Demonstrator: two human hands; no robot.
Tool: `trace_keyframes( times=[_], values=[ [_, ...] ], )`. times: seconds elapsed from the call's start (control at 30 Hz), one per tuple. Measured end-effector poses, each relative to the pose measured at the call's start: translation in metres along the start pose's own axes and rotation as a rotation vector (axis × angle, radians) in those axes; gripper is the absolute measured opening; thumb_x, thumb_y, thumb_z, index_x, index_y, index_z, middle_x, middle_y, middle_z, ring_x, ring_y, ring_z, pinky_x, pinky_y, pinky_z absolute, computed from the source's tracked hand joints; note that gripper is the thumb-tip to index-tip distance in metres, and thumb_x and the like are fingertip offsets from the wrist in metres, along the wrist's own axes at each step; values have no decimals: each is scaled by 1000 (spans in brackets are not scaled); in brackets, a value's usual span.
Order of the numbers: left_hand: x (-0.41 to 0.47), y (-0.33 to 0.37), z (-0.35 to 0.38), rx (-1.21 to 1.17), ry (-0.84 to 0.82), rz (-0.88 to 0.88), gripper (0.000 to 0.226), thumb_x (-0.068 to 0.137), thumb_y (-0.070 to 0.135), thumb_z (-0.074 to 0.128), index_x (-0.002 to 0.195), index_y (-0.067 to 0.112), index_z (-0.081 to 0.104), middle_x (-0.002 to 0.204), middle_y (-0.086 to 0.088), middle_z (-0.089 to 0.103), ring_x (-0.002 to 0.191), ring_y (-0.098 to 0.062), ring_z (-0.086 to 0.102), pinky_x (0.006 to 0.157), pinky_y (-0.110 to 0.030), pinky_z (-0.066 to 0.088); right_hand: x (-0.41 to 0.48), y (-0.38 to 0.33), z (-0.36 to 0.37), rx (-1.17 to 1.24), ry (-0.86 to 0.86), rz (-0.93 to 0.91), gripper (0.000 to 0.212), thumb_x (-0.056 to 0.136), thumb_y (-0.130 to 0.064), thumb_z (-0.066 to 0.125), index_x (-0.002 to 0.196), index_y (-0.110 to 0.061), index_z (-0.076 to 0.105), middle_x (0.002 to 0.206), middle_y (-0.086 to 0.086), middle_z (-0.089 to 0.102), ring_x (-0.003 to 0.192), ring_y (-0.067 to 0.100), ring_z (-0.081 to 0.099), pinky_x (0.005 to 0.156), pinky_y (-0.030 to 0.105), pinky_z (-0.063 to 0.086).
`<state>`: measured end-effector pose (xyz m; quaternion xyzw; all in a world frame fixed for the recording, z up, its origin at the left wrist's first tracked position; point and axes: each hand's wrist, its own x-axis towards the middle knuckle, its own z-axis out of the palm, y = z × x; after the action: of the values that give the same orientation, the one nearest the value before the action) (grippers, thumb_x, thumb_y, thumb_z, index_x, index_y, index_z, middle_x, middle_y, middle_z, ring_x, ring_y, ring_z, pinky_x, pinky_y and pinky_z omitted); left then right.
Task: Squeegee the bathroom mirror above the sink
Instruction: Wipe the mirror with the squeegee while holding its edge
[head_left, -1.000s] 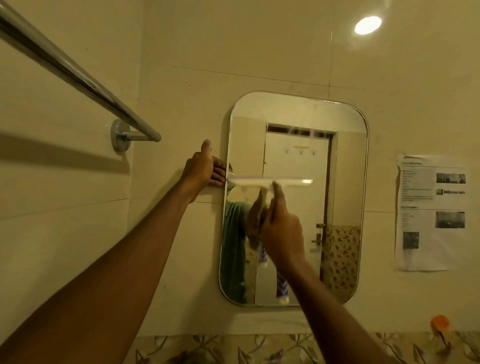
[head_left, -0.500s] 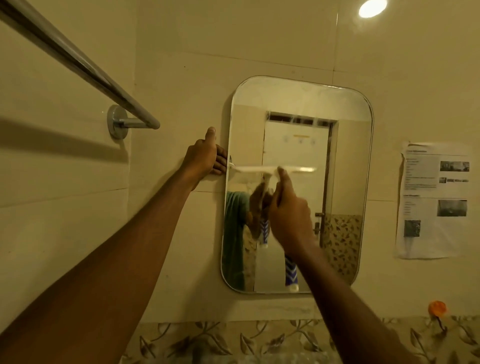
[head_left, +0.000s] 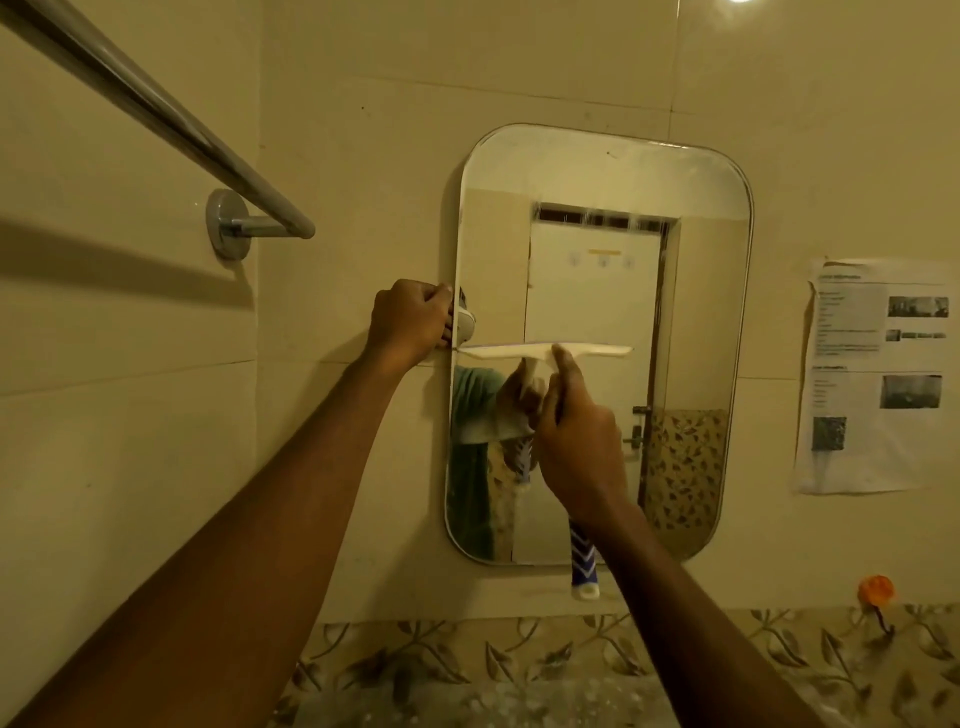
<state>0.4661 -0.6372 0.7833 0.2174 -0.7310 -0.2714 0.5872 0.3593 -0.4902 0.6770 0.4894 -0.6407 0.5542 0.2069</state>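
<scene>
Right hand (head_left: 576, 447) has a closed grip on the neck of the pale cream plastic squeegee (head_left: 545, 351), with the thumb laid up toward the blade head. A blue-and-white striped length (head_left: 583, 566) shows below the wrist. It is judged to be the handle end, though this is not certain.

Left hand (head_left: 410, 319) has its fingers curled round the left edge of the rounded-corner rectangular wall mirror (head_left: 696, 312), apparently steadying it. A pale patch just inside that edge cannot be identified.

Progress: the blade lies level against the mirror at about mid-height, covering its left and middle portions. It stops short of the right portion. A few faint streaks show near the mirror's top. Wet and wiped glass cannot otherwise be told apart. Judgement: a pass is partway down; the lower half and the right-hand strip remain to be done.

Containers: none is plainly in view, and the sink is out of frame.

Also noted:
- Left of the mirror and higher: a chrome towel rail (head_left: 156, 114).
- Right of the mirror: a printed paper notice (head_left: 878, 374) stuck to the tiles.
- Lower right of the mirror: a small orange wall hook (head_left: 876, 590).
- Below the mirror: a leaf-patterned band (head_left: 467, 670); cannot tell whether it is bench or tile.
</scene>
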Motion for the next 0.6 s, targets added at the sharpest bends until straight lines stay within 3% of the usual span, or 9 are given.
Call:
trace_keyframes(
  times=[0.23, 0.33, 0.43, 0.6],
  values=[
    [-6, -4, 0, 62, 6, 24, 32, 97, 29, 49, 79, 10, 68, 73, -11, 69, 62, -21, 69, 67, -33, 61, -78, 42, 23, -167, -119, 30, 62, 101, -28, 40, 154, -30, 8, 75, -6, 60, 55, 7, 59, 47, 19, 51],
    [-22, -13, 1, 77, -13, 26, 33, 97, 27, 49, 80, 7, 68, 72, -12, 69, 60, -21, 69, 65, -37, 61, -118, 55, 30, -266, -214, 90, 64, 102, -26, 37, 153, -29, -1, 65, -10, 50, 49, 5, 49, 42, 14, 36],
    [-44, -27, 5, 119, -20, 28, 36, 98, 27, 48, 78, 3, 67, 70, -15, 68, 58, -23, 67, 63, -40, 61, -127, 54, 27, -297, -236, 116, 60, 103, -27, 35, 154, -27, 2, 64, -8, 51, 47, 4, 46, 40, 14, 29],
    [-68, -45, 8, 135, -42, -27, 38, 98, 29, 48, 78, 4, 68, 69, -14, 68, 57, -22, 67, 62, -40, 61, -87, 38, 19, -181, -139, 31, 51, 104, -34, 31, 152, -27, 18, 66, -8, 54, 48, 5, 51, 38, 14, 35]
  ],
)
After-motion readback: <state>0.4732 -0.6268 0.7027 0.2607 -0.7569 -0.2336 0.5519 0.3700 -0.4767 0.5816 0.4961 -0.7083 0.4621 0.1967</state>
